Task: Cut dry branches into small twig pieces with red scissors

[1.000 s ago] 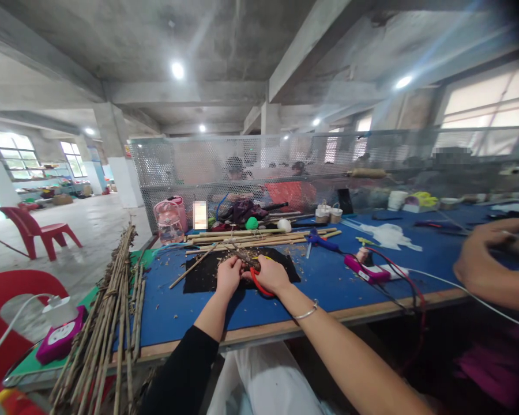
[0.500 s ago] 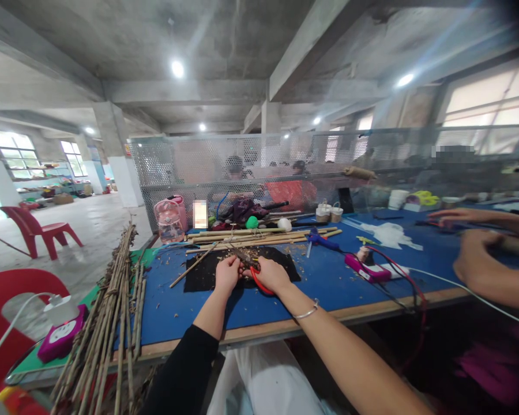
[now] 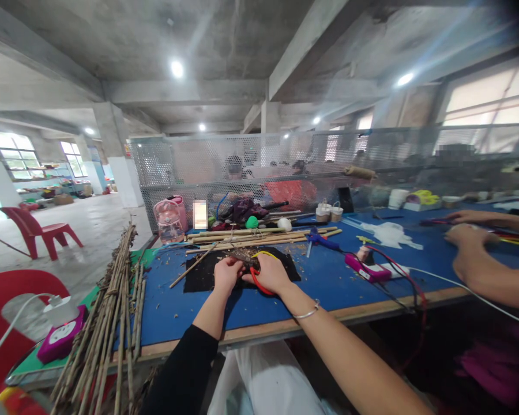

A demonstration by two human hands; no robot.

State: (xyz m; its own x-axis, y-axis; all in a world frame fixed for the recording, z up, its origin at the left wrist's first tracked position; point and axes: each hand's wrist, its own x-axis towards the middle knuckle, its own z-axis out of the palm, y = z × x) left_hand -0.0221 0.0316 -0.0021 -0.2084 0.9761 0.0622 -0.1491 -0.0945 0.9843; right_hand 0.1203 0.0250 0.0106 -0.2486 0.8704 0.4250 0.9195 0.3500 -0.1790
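Note:
My right hand (image 3: 271,275) is closed around shears (image 3: 259,282) with red and yellow handles, spread apart. Their dark blades point left, toward the fingers of my left hand (image 3: 226,273). That hand is closed in a pinch close beside them; what lies in its fingertips is too small and hidden to make out. Both hands are over a black cloth (image 3: 194,279) strewn with brown chips, on the blue tabletop (image 3: 164,314). Just beyond the cloth lie several long peeled sticks (image 3: 263,237), and one thinner stick (image 3: 193,266) slants across its left edge.
A bundle of knobbly branches (image 3: 108,305) leans at the table's left end by a purple power strip (image 3: 63,340). Rightward are a blue glue gun (image 3: 324,240), another power strip (image 3: 369,268) with cables, and a co-worker's hands (image 3: 471,236). A mesh partition (image 3: 190,167) stands behind.
The shears' handles have spread wider, and the yellow one now shows above my right hand. My left hand has shifted slightly left. The co-worker's hands have moved a little.

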